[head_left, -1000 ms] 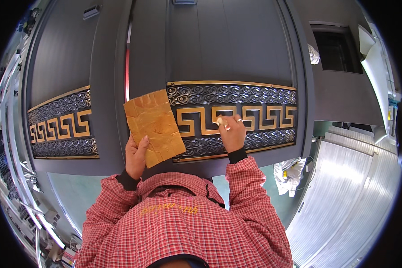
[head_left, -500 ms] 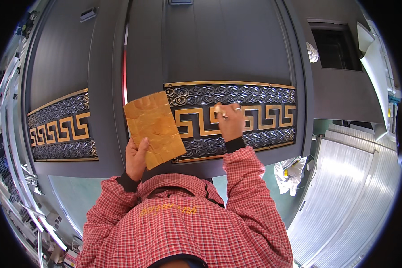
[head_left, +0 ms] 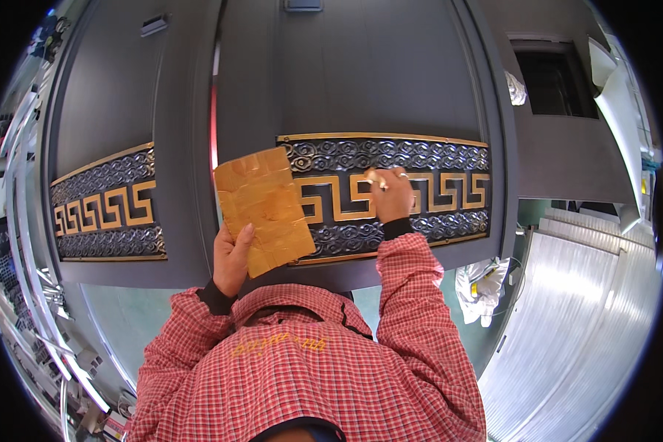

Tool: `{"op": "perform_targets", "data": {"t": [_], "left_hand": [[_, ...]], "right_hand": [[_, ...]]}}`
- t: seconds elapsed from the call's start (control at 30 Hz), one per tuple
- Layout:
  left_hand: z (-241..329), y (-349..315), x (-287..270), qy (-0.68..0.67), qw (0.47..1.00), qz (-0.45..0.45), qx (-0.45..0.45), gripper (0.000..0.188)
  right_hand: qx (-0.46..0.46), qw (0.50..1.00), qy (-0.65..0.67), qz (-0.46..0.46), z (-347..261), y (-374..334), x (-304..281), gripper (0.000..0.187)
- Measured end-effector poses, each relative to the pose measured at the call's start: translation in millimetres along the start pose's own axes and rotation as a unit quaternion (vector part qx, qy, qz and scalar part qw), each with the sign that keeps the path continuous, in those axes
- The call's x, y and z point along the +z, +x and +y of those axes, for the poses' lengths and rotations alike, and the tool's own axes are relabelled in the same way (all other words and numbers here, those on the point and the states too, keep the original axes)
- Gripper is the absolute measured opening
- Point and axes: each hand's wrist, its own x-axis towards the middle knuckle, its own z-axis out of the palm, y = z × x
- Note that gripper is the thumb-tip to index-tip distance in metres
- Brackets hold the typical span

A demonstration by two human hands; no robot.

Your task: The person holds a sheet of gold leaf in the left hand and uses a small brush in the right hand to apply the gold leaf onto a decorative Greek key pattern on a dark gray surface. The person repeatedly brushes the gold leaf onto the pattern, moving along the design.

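My left hand (head_left: 232, 259) grips a flat, creased piece of cardboard (head_left: 267, 210), its top smeared with gold, by the lower left edge with the thumb on top. The cardboard overlaps the left end of a decorative panel (head_left: 390, 156) on a dark grey door (head_left: 376, 74). At the middle of that panel, over its gold key pattern (head_left: 446, 193), is my right hand (head_left: 393, 199). Its fingers are closed round a small pale, gold-stained piece, too small to make out. Black relief bands run above and below the key pattern.
A second, narrower door section (head_left: 110, 96) with a matching patterned panel (head_left: 104, 208) lies to the left. Stacked ribbed translucent sheets (head_left: 560, 317) stand at the lower right, beside a crumpled white plastic bag (head_left: 481, 289). Metal strips and clutter line the far left.
The doors and my hands appear slightly further right in the picture. My right hand stays at the key pattern with its fingers closed; the cardboard remains in my left hand.
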Motion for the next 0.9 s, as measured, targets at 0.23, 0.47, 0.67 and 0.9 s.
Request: {"op": "perform_targets", "data": {"t": [0.23, 0.47, 0.67, 0.9], "left_hand": [[-4, -11, 7, -0.017, 0.999, -0.044, 0.014, 0.032], [-6, -28, 29, -0.032, 0.995, -0.066, 0.064, 0.033], [-15, -40, 46, -0.050, 0.995, -0.020, 0.079, 0.035], [-24, -43, 77, -0.029, 0.992, 0.053, 0.108, 0.032]], "right_hand": [[-0.009, 0.972, 0.234, -0.007, -69, -16, -55, 0.020], [-0.183, 0.954, 0.226, -0.068, -143, -52, -76, 0.023], [-0.215, 0.958, 0.171, -0.077, -121, -48, -92, 0.024], [-0.202, 0.963, 0.165, -0.068, -60, -16, -106, 0.021]]}}
